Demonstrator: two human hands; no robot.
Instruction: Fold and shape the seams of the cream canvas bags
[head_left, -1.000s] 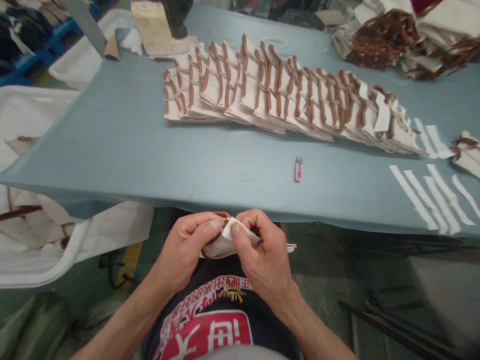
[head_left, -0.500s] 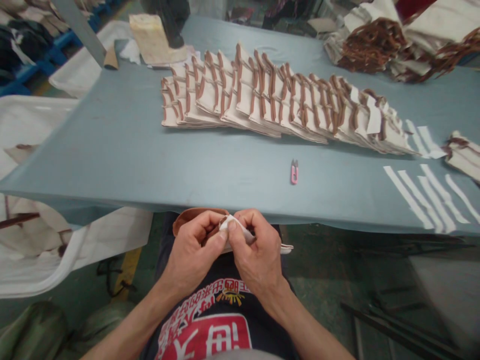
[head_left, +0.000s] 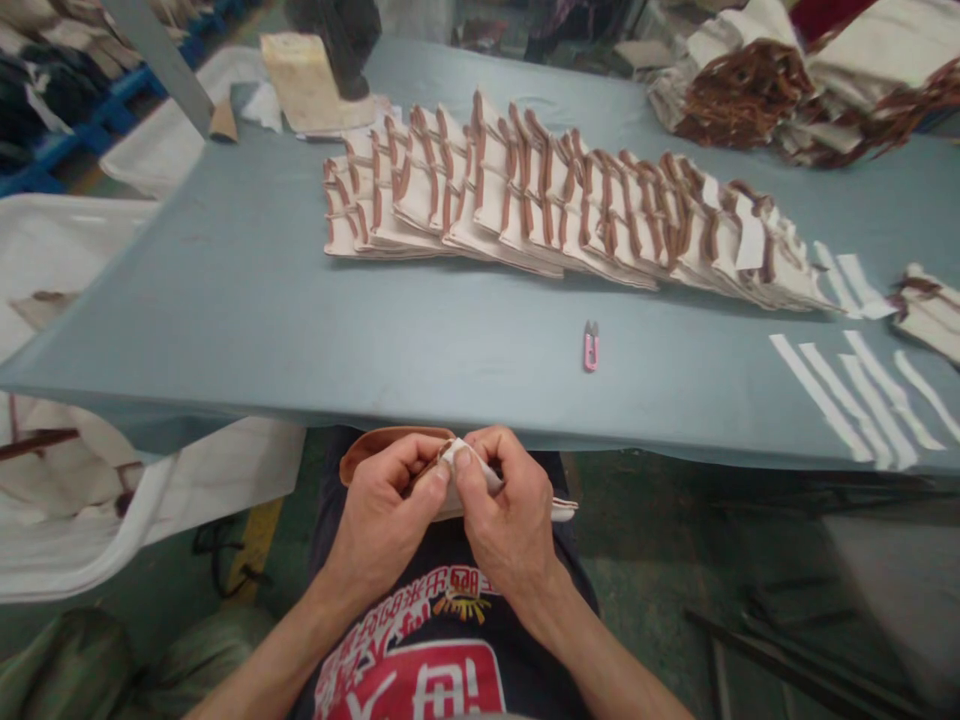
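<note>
Close in front of my body, just below the table edge, both hands pinch a cream fabric piece with a brown strap [head_left: 367, 447]. My left hand [head_left: 394, 500] grips it from the left, where the brown strap loops out. My right hand [head_left: 504, 510] presses a small white strip [head_left: 455, 450] against it between thumb and fingers. A cream edge of the piece [head_left: 564, 509] sticks out right of my right hand. Most of the piece is hidden behind the fingers. Pink thread snips [head_left: 592, 347] lie on the table beyond my hands.
An overlapping row of folded cream pieces with brown trim [head_left: 487, 190] crosses the blue-covered table [head_left: 225, 300]. White strips [head_left: 821, 398] lie at the right. Fabric bundles [head_left: 742, 95] are heaped at the back right. A white bin [head_left: 150, 520] stands at the left.
Both hands and the piece sit slightly lower in the view, and the brown strap has shifted a little left. The grip looks much the same.
</note>
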